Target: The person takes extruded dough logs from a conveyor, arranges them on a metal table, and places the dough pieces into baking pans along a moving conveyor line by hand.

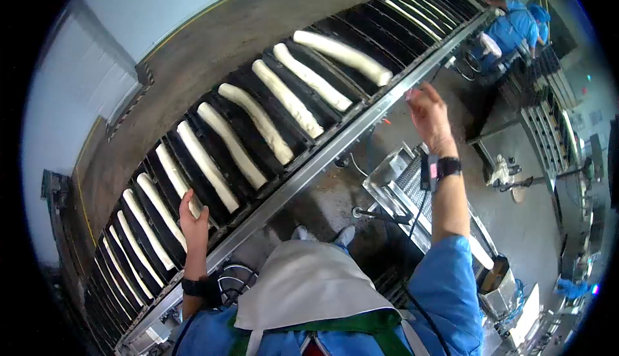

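Long pale dough rolls point(278, 86) lie crosswise in the black slots of a conveyor point(303, 170), one to a slot. Over the conveyor's near edge is my left hand point(195, 222), its thumb and fingers apart and nothing held; the fingertips come close to the end of one dough roll point(173, 172). My right hand point(428, 112) hovers past the metal rail, near the end of a thick, slanting dough roll point(345, 56). Its fingers are drawn together, with a small pinkish bit at the tips that is too small to name.
A metal machine with a ribbed belt point(407, 178) stands below my right forearm. Farther right, a co-worker in blue point(516, 27) bends beside the line near racks point(545, 130). A metal rail point(361, 124) borders the conveyor on my side.
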A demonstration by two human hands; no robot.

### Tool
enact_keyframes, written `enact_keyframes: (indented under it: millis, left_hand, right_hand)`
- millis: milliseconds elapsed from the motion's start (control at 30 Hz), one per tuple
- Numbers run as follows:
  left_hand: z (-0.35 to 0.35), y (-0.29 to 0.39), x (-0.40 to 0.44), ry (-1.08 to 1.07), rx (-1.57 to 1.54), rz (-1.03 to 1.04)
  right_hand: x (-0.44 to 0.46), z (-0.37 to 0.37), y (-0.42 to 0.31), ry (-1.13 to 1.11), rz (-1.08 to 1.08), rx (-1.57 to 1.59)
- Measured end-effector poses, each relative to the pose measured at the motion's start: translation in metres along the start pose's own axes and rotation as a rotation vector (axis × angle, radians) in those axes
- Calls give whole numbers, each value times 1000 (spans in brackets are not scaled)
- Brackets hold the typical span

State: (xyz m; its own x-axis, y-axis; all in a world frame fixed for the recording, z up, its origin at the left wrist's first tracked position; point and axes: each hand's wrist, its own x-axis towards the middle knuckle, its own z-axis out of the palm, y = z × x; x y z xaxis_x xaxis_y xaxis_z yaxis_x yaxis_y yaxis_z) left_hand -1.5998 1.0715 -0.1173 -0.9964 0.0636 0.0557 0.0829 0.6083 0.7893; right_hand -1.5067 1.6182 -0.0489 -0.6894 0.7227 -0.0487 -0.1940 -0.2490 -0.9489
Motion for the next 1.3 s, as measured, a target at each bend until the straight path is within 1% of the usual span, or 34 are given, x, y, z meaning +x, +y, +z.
enact_keyframes:
  millis: [33, 67, 100, 167, 200, 233, 267, 300, 333, 367, 433, 467, 500, 567, 600, 633, 667, 700, 733, 767, 800, 833, 867, 900, 933, 967, 1000, 1033, 1067, 1100, 1167, 1200, 1233, 1300]
  left_hand:
    - [6, 8, 1, -2, -13, 39]
    - [16, 17, 4, -24, -98, 50]
    - [23, 9, 11, -89, -176, 40]
    - [49, 18, 18, -127, -188, 149]
    - [59, 41, 20, -175, -83, 135]
    - [76, 53, 22, -174, -5, 171]
    - [92, 64, 22, -208, 5, 229]
    - [108, 75, 23, -237, 13, 288]
    - [129, 83, 25, -292, -62, 271]
    - [148, 93, 26, -323, -39, 362]
    - [181, 129, 20, -399, -80, 367]
    - [199, 139, 20, -445, -126, 385]
    - [215, 148, 20, -486, -172, 402]
    - [233, 171, 16, -500, -183, 416]
    - [245, 177, 17, -519, -254, 423]
    - [254, 182, 19, -542, -324, 429]
    - [260, 187, 22, -520, -294, 473]
    - [264, 193, 26, -518, -295, 473]
    - [267, 198, 30, -510, -257, 466]
    - [271, 204, 37, -500, -220, 461]
    - [281, 202, 48, -511, -253, 456]
    - [282, 216, 55, -519, -208, 440]
    - [288, 230, 61, -525, -215, 365]
    - [294, 239, 71, -535, -218, 288]
    - [308, 234, 89, -575, -322, 278]
    - [306, 255, 93, -616, -333, 220]
    - [325, 251, 112, -609, -407, 209]
    - [339, 256, 125, -604, -482, 196]
    - [351, 260, 135, -610, -555, 121]
    - [364, 265, 147, -608, -603, 45]
    - [388, 274, 169, -591, -579, -142]
    - [398, 275, 176, -611, -674, -169]
    - [409, 276, 179, -571, -724, -235]
    - [414, 286, 184, -640, -790, -279]
  right_hand:
    - [-11, -17, 11, 22, -7, -99]
    - [-23, -41, 21, 9, -1, -304]
    - [-35, -73, 32, -2, 9, -508]
    - [-52, -165, 84, 47, 32, -875]
    - [-74, -205, 93, 26, 72, -1212]
    - [-101, -241, 103, -3, 122, -1547]
    - [-129, -271, 116, 62, 241, -1661]
    - [-155, -292, 126, 126, 361, -1770]
    - [-182, -294, 118, 137, 392, -1818]
    - [-204, -286, 103, 144, 422, -1869]
    - [-222, -292, 98, 165, 313, -1870]
    - [-226, -308, 110, 194, 265, -1884]
    - [-227, -307, 107, 171, 262, -1929]
    - [-214, -287, 82, 99, 426, -1980]
    - [-207, -283, 72, 41, 397, -2000]
    - [-203, -304, 87, 81, 119, -1941]
    - [-194, -311, 88, 164, 80, -1836]
    - [-180, -308, 78, 243, 44, -1728]
    - [-162, -307, 64, 285, 91, -1645]
    - [-151, -292, 31, 293, 2, -1577]
    - [-137, -277, -5, 298, 4, -1427]
    - [-124, -269, -28, 307, -126, -1310]
    - [-113, -251, -60, 290, -166, -1014]
    - [-101, -238, -87, 240, -65, -815]
    - [-95, -213, -112, 276, -149, -717]
    - [-87, -195, -127, 261, -260, -562]
    - [-72, -176, -138, 318, -239, -456]
    - [-59, -159, -141, 272, -270, -313]
    - [-47, -142, -143, 240, -227, -218]
    - [-34, -127, -140, 155, -206, -84]
    - [-14, -102, -128, -10, -180, 193]
    - [-10, -92, -123, -46, -179, 228]
    - [-7, -86, -118, -81, -179, 265]
    - [-9, -88, -104, -103, -207, 250]
